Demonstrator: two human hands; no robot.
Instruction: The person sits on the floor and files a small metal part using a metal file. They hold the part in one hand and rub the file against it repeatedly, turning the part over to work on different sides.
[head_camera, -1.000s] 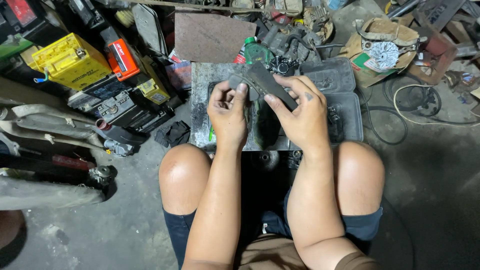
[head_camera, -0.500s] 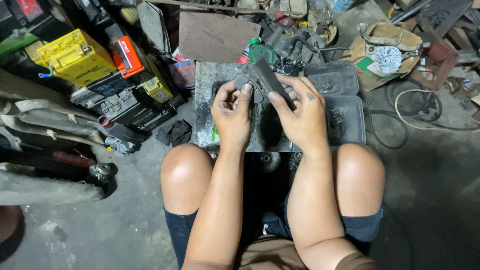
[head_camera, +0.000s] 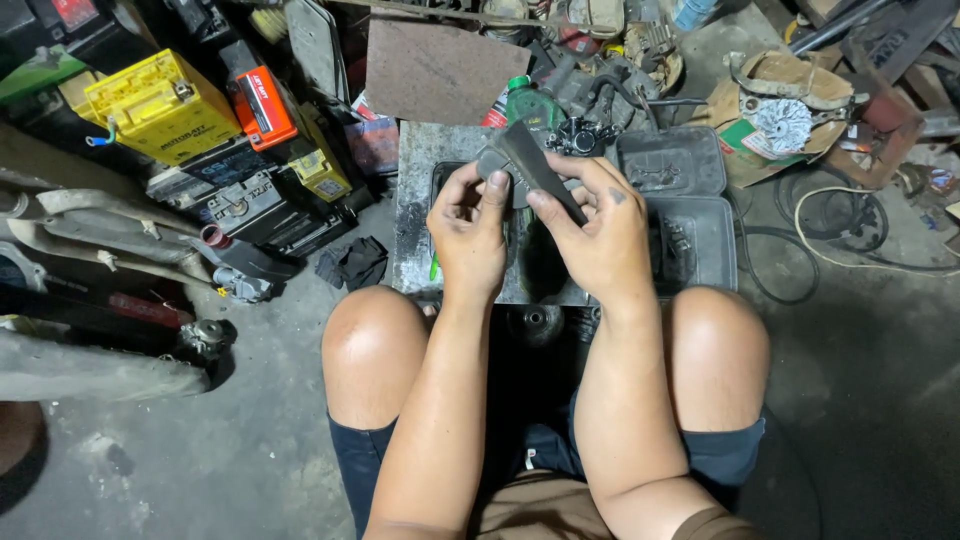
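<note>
A person sits low over a workshop floor, knees apart, both hands raised above a scuffed grey metal slab worktop (head_camera: 415, 215). The right hand (head_camera: 600, 240) has its fingers wrapped around the near end of a flat, dark grey, wedge-shaped metal piece (head_camera: 535, 165). The left hand (head_camera: 470, 230) pinches a smaller dark rounded part (head_camera: 492, 163) between thumb and forefinger, touching the wedge's far end; its exact shape is hard to tell.

The wedge hangs just above the worktop's middle. Its long axis runs diagonally, its far end pointing up and to the person's left, away from the body.

Done well, this seems to call for a steady right-hand hold while the left makes small, careful adjustments close over the worktop, so anything dropped lands there.

To the worktop's right sit two dark plastic trays (head_camera: 690, 200); to its left, a yellow box-shaped battery (head_camera: 160, 105).
</note>
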